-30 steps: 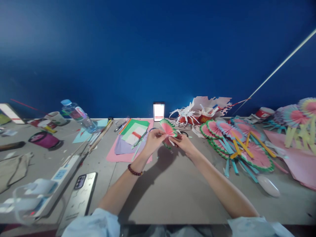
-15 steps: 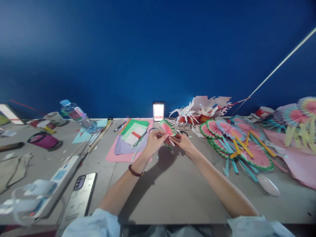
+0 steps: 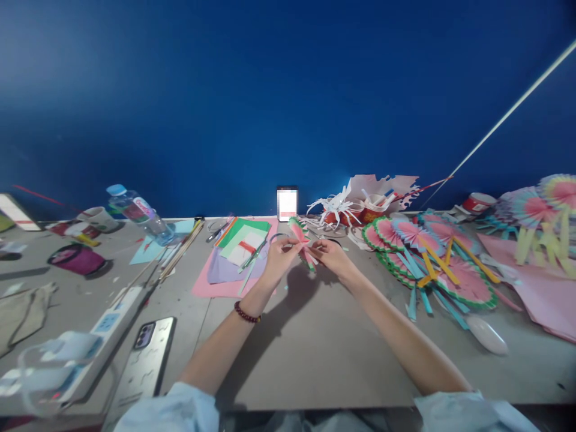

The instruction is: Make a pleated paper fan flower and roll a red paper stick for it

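In the head view, the left hand [image 3: 284,257] pinches a pleated paper [image 3: 297,230], pink with a green edge, above the middle of the desk [image 3: 342,360]; fingers cover the paper's centre. The right hand [image 3: 333,259] has its fingers bent close against the paper's other side, and whether they grip or merely touch it, I cannot tell. A dark object behind the right hand is mostly hidden, the screen of the upright phone [image 3: 287,204] is unreadable, and the pale fans [image 3: 537,207] are cut off at the right edge. Coloured sheets [image 3: 229,273] lie just left of the left hand; finished fans [image 3: 463,279] with yellow and blue strips overlap right of the right hand. A silver phone [image 3: 146,360] lies beside a power strip [image 3: 105,336] with white plugs. Beyond the right hand, a red cup [image 3: 373,215] holds pens, next to white paper strips [image 3: 339,209]. A purple container [image 3: 76,259] lies tipped, its contents unclear, near a blue-capped bottle [image 3: 139,210].
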`<act>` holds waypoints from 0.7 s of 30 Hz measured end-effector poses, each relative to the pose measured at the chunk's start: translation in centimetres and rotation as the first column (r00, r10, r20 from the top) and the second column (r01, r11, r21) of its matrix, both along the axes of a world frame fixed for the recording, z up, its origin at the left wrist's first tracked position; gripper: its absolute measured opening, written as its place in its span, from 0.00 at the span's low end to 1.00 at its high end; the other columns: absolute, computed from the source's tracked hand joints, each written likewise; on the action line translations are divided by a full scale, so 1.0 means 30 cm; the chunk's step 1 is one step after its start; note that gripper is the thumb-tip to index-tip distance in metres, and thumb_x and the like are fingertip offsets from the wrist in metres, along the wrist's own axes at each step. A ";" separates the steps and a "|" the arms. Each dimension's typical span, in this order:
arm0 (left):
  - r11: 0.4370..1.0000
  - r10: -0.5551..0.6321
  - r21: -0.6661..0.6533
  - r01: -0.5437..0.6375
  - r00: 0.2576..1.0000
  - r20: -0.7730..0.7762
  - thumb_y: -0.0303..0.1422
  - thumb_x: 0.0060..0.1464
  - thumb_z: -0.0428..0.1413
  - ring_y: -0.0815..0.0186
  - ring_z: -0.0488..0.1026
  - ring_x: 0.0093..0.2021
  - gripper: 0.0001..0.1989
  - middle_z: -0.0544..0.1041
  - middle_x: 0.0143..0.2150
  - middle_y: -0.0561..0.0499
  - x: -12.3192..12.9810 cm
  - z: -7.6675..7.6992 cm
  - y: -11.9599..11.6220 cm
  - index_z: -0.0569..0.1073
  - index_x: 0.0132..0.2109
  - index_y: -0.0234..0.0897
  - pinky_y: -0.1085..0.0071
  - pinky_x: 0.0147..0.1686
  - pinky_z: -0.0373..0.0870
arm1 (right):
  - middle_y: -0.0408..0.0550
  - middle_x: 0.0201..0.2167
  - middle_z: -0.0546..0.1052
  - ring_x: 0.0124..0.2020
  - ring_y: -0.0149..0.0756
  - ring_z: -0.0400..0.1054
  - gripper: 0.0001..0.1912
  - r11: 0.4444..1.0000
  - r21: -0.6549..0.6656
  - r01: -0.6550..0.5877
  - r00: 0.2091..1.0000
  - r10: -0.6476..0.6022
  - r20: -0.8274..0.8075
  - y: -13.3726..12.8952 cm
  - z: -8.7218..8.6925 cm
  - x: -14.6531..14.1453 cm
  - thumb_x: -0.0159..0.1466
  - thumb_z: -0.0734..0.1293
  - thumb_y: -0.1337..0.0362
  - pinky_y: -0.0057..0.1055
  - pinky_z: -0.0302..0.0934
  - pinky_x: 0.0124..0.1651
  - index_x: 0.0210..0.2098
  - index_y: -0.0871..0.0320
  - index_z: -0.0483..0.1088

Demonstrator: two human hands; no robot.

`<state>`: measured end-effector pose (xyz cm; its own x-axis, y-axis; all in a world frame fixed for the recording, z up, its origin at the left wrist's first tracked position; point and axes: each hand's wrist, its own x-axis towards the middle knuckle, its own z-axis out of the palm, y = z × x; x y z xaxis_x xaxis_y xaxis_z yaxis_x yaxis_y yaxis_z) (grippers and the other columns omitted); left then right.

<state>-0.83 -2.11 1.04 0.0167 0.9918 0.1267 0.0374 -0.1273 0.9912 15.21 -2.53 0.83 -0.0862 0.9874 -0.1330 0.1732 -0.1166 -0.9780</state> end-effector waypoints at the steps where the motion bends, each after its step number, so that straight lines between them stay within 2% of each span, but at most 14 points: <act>1: 1.000 0.003 -0.001 -0.003 1.000 0.001 0.39 0.45 0.63 0.62 0.78 0.31 0.11 0.80 0.30 0.48 -0.001 -0.002 0.002 0.78 0.30 0.35 0.70 0.32 0.71 | 0.38 0.17 0.68 0.18 0.26 0.55 0.22 1.000 -0.006 -0.001 1.000 0.001 -0.012 -0.003 0.005 0.001 0.49 0.73 0.46 0.26 0.47 0.23 0.29 0.58 0.67; 7: 0.999 0.031 -0.015 -0.031 0.999 0.026 0.40 0.44 0.64 0.62 0.78 0.31 0.11 0.80 0.30 0.48 -0.002 -0.008 0.008 0.78 0.30 0.35 0.70 0.31 0.72 | 0.40 0.21 0.74 0.19 0.28 0.61 0.17 1.000 -0.005 -0.011 0.998 0.010 -0.056 -0.018 0.036 0.008 0.50 0.72 0.55 0.27 0.53 0.25 0.34 0.57 0.68; 15: 0.997 0.083 -0.006 -0.082 0.996 0.041 0.37 0.45 0.64 0.61 0.79 0.32 0.09 0.80 0.30 0.48 0.001 -0.004 0.002 0.77 0.30 0.35 0.69 0.33 0.74 | 0.44 0.23 0.75 0.23 0.33 0.69 0.13 1.000 -0.016 -0.006 1.000 0.006 -0.012 -0.024 0.058 0.003 0.50 0.71 0.59 0.28 0.58 0.27 0.33 0.58 0.70; 21: 0.996 0.088 0.013 -0.089 0.995 0.049 0.35 0.47 0.62 0.60 0.80 0.32 0.07 0.80 0.31 0.48 0.008 0.006 -0.005 0.78 0.30 0.36 0.67 0.34 0.74 | 0.43 0.21 0.75 0.23 0.33 0.67 0.13 1.000 -0.027 0.003 1.000 -0.003 -0.005 -0.027 0.068 0.003 0.49 0.71 0.59 0.27 0.57 0.26 0.31 0.58 0.70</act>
<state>-0.59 -2.27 1.22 -0.0773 0.9871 0.1404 0.0011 -0.1407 0.9901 15.30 -3.35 2.88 -0.0842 0.9836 -0.1594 0.1681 -0.1437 -0.9753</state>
